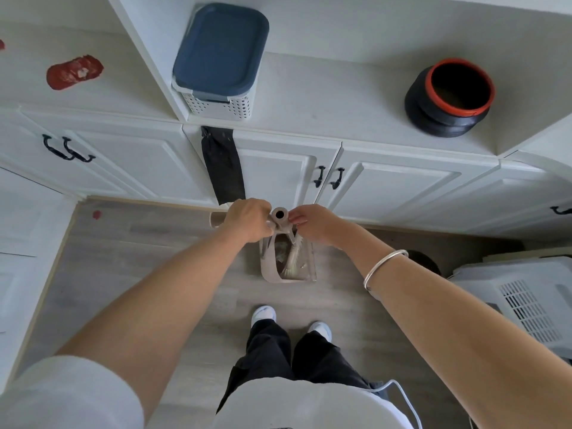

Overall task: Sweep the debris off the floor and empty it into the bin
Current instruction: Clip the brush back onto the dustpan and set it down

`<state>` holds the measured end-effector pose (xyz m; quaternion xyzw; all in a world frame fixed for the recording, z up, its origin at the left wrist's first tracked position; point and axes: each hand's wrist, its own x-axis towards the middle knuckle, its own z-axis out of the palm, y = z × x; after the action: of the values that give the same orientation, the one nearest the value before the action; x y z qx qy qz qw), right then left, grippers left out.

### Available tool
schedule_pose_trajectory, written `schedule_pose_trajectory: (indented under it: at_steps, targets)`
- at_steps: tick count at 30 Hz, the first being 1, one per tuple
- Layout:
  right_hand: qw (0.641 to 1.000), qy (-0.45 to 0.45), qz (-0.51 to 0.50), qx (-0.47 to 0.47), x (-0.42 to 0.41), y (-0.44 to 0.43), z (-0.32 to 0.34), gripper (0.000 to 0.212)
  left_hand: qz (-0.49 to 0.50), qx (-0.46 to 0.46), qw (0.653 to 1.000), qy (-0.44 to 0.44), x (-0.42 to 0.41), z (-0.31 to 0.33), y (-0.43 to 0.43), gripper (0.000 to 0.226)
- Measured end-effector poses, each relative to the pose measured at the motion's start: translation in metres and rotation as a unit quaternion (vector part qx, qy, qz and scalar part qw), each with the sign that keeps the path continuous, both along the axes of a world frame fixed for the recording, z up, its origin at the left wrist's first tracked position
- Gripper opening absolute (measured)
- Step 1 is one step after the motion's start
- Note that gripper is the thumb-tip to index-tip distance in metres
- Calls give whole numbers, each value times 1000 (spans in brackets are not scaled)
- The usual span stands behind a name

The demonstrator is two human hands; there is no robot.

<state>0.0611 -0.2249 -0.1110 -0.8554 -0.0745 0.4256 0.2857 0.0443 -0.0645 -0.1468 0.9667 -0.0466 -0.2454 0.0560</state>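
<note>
Head view, looking straight down: nearest is the person's white top point(297, 404), with a thin white cable point(405, 394) looping off its right edge. Next come black trousers point(278, 351) and two white shoes point(263, 314) on the grey plank floor point(123, 258). Both bare forearms reach forward, and a silver bangle point(383, 267) circles the right wrist. Ahead of the shoes a beige dustpan point(266, 269) stands on the floor, with the brush point(292, 258) head resting inside it among greyish debris point(280, 252). The hands meet directly above the pan and hide its back part. The left hand point(247, 219) is fisted round a beige handle point(216, 219) whose end sticks out to its left. The right hand point(312, 224) has bent fingers, their tips pinching the upright tube point(280, 215) seen end-on between the two hands. The right forearm covers most of a dark round object point(425, 263) on the floor; what it is cannot be told. Beside that, further right, sits a white slatted crate point(526, 298). Past the hands stand white cabinet doors point(123, 168) with black pulls, and a black cloth point(223, 165) hangs down their front towards the left hand. On the counter point(325, 97) above are a white perforated basket point(223, 106) with a blue lid point(219, 51) and, well to its right, a black tub point(433, 119) with an orange-red rim. Far left is a red sticker point(74, 72)
</note>
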Motion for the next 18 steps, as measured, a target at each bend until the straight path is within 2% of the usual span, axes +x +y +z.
schedule_pose_trajectory:
  at_steps: [2, 6, 9, 12, 14, 16, 18]
  targets:
    - [1000, 5, 5, -14, -3, 7, -4, 51, 5, -9, 1000, 23, -5, 3, 7, 13]
    - [998, 41, -56, 0, -10, 18, -6, 54, -2, -14, 997, 79, -11, 9, 19, 10]
    - [996, 47, -81, 1, -14, 24, -9, 53, 9, 3, 995, 96, -17, 11, 23, 21]
    - [993, 40, -115, -6, -17, 28, -9, 52, 16, 12, 998, 66, -24, 14, 28, 29]
    - [991, 32, -129, -9, -20, 28, -5, 53, 9, 1, 999, 53, -25, 20, 31, 44]
    - [991, 12, -131, -16, -22, 26, 4, 55, 7, -35, 995, 89, -21, 32, 36, 56]
    - [988, -2, -149, -35, -26, 25, 15, 53, 10, -53, 992, 115, -19, 48, 40, 58]
